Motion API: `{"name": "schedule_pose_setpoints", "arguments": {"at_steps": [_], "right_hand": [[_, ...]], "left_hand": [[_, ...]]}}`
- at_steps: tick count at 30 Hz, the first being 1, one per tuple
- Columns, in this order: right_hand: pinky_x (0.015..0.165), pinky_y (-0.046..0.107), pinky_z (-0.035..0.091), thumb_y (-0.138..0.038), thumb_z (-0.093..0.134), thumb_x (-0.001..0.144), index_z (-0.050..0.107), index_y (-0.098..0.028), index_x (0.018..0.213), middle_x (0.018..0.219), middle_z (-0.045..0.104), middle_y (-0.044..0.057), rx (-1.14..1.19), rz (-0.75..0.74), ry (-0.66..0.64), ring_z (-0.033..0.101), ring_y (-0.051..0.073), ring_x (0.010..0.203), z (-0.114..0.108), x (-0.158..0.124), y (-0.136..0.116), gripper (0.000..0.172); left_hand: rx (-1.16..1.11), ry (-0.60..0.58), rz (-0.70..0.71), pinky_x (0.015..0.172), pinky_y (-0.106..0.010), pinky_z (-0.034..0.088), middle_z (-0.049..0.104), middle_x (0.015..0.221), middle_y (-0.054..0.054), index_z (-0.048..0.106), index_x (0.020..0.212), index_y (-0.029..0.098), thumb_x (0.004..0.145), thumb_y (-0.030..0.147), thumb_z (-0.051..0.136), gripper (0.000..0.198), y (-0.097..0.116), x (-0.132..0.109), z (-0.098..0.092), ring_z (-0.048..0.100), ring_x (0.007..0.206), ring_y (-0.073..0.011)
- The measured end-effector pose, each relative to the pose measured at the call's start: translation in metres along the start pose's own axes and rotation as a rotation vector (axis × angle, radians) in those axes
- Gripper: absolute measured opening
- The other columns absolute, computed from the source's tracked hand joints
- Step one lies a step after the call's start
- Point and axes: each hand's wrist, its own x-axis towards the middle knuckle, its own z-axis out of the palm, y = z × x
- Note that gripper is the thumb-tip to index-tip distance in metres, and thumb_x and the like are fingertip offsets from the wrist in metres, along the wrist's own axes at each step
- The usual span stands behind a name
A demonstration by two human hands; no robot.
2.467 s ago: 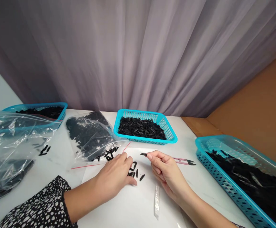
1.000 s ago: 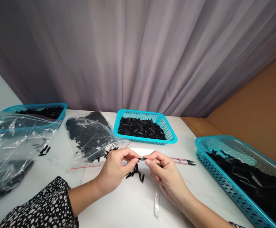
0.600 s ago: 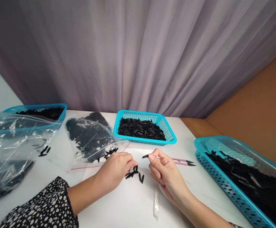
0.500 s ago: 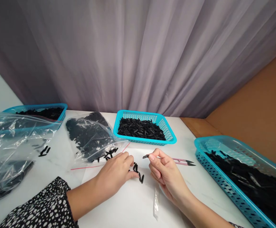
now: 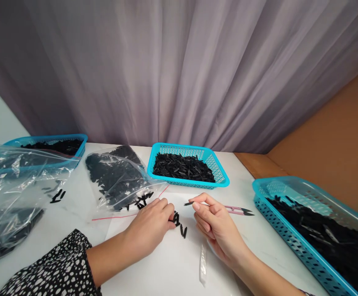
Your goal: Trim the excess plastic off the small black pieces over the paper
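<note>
The right hand's [image 5: 215, 220] fingers are clamped on a slim, short black piece [image 5: 188, 204] above a flat white sheet [image 5: 154, 267]. The left hand [image 5: 150, 222] curls down at a cluster of loose black pieces [image 5: 177, 218] lying there; whether its fingers grip one, I cannot tell. Beyond stands a rectangular turquoise plastic basket [image 5: 185, 181].

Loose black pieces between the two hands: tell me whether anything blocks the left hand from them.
Nothing visible does: the left hand is right at the edge of the loose black pieces. The right hand, pinching another piece, is to their right, not in between.
</note>
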Motion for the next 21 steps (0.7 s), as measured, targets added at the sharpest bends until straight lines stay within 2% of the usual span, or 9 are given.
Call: {"name": "schedule_pose_setpoints", "arguments": {"at_steps": [3,6,9,12,16,21], "right_hand": [[0.037,0.019,0.009,-0.042,0.08,0.073,0.061,-0.019,0.089,0.04,0.033,-0.014,0.026,0.028,-0.006,0.011,0.003,0.037,-0.001,0.0,-0.001,0.033],[0.037,0.018,0.01,-0.041,0.081,0.073,0.062,-0.019,0.088,0.039,0.034,-0.014,0.059,0.039,-0.018,0.011,0.002,0.037,-0.001,0.0,-0.002,0.032],[0.037,0.017,0.011,-0.041,0.082,0.072,0.063,-0.02,0.087,0.039,0.035,-0.014,0.074,0.044,-0.029,0.012,0.002,0.036,-0.001,0.0,-0.002,0.032],[0.036,0.017,0.011,-0.041,0.083,0.071,0.064,-0.019,0.087,0.039,0.034,-0.014,0.077,0.053,-0.033,0.012,0.001,0.036,-0.001,0.0,-0.001,0.032],[0.036,0.017,0.011,-0.041,0.083,0.071,0.064,-0.019,0.087,0.038,0.034,-0.014,0.078,0.062,-0.026,0.012,0.002,0.036,-0.001,-0.001,-0.001,0.033],[0.036,0.017,0.011,-0.041,0.083,0.071,0.063,-0.02,0.086,0.038,0.033,-0.014,0.076,0.067,-0.05,0.012,0.002,0.035,0.001,-0.003,0.001,0.033]], "left_hand": [[-0.254,0.073,-0.025,0.072,-0.03,0.04,0.06,0.08,0.0,0.053,0.079,0.021,0.087,0.014,0.057,0.011,0.003,0.001,-0.004,0.056,0.081,-0.019],[-0.624,0.096,-0.082,0.065,-0.027,0.042,0.058,0.07,0.003,0.056,0.09,0.021,0.09,0.018,0.048,0.009,0.006,0.002,-0.008,0.055,0.067,-0.015],[-0.861,0.12,-0.101,0.062,-0.026,0.043,0.059,0.071,0.002,0.061,0.102,0.019,0.091,0.027,0.048,0.019,0.008,0.002,-0.01,0.054,0.063,-0.0134],[-0.953,0.13,-0.099,0.059,-0.025,0.042,0.057,0.069,0.002,0.065,0.102,0.018,0.088,0.032,0.055,0.022,0.011,0.001,-0.01,0.052,0.059,-0.0116],[-0.985,0.125,-0.093,0.058,-0.024,0.043,0.059,0.068,0.002,0.065,0.091,0.017,0.084,0.033,0.062,0.017,0.011,0.002,-0.007,0.054,0.062,-0.0122],[-1.04,0.108,-0.116,0.055,-0.023,0.042,0.06,0.067,0.001,0.061,0.083,0.017,0.083,0.031,0.062,0.014,0.013,0.002,-0.005,0.054,0.061,-0.0119]]}}
